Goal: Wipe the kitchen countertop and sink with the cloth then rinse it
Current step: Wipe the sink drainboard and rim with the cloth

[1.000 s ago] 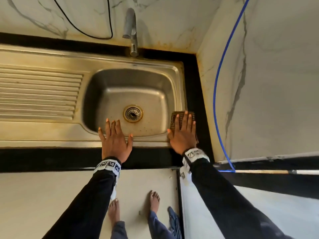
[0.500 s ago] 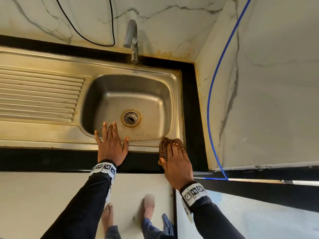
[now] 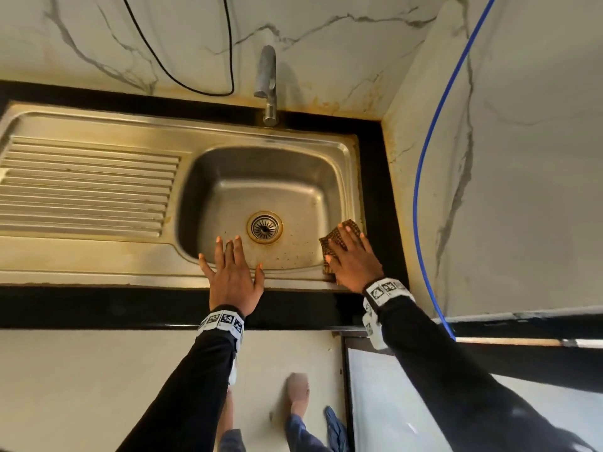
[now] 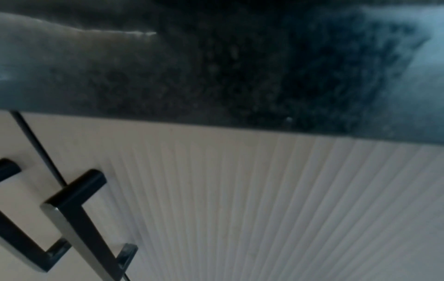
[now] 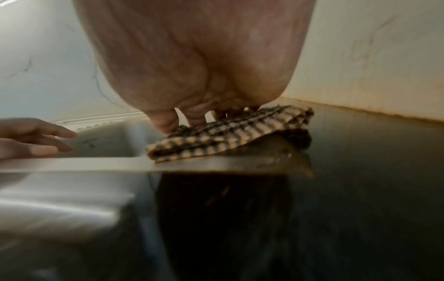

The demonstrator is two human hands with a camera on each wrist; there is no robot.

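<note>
- Right hand (image 3: 354, 259) is flat on the checked cloth (image 3: 336, 244), fingers (image 5: 165, 123) straight and pressing down, not curled round it.
- The cloth sits at the near right corner of the sink (image 3: 98, 256), on the steel rim where it meets the black counter (image 3: 381, 190). The right wrist view shows it folded and lying flat, one edge just over the basin side.
- Most of the cloth is under the palm; only its far end and left edge peek out past the fingertips.
- Its long axis looks to run away from the person, along the sink's right rim and towards the back wall, the same way the fingers point.
- Left hand (image 3: 233, 275) is spread flat on the near rim in front of the drain (image 3: 264, 227), holding nothing. It reads as a brace.
- The right hand is plainly the working one; the left is well apart from the cloth.
- The next stroke probably runs along that right rim, or left into the basin.
- The tap (image 3: 268, 83) stands at the back, with no water visibly running. Rinsing seems to be some way off.
</note>
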